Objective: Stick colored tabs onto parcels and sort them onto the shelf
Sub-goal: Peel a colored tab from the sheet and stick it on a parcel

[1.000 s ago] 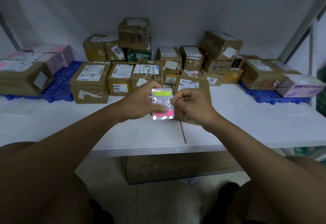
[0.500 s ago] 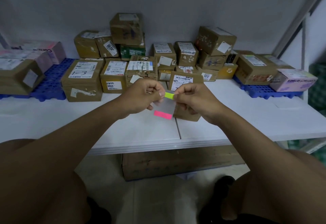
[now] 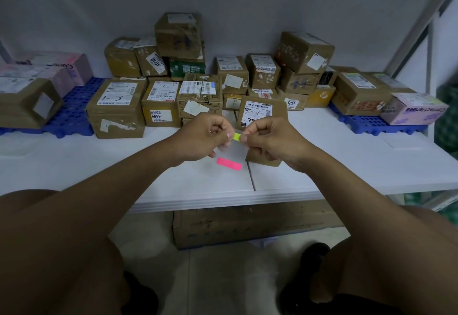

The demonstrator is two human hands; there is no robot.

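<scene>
- Your fingers (image 3: 244, 137) on the right hand (image 3: 270, 141) were pinched on the yellow-green tab (image 3: 237, 136); the left hand (image 3: 200, 138) gripped the clear tab sheet (image 3: 233, 151) at its upper left edge, fingers curled tight around it.
- The yellow-green tab sat at the top of the sheet, between your two hands; a pink tab (image 3: 229, 164) lay along the sheet's lower edge, clear of both hands.
- You held the sheet above the white surface (image 3: 347, 166), just in front of a brown parcel (image 3: 262, 113) with a barcode label, which stood on the surface behind your right hand.
- More parcels (image 3: 116, 109) were stacked along the back by the wall; blue pallets (image 3: 71, 113) at the far left and far right carried further boxes, including a pink box (image 3: 416, 111) on the right.
- A flat cardboard box (image 3: 247, 225) lay on the floor under the surface.
</scene>
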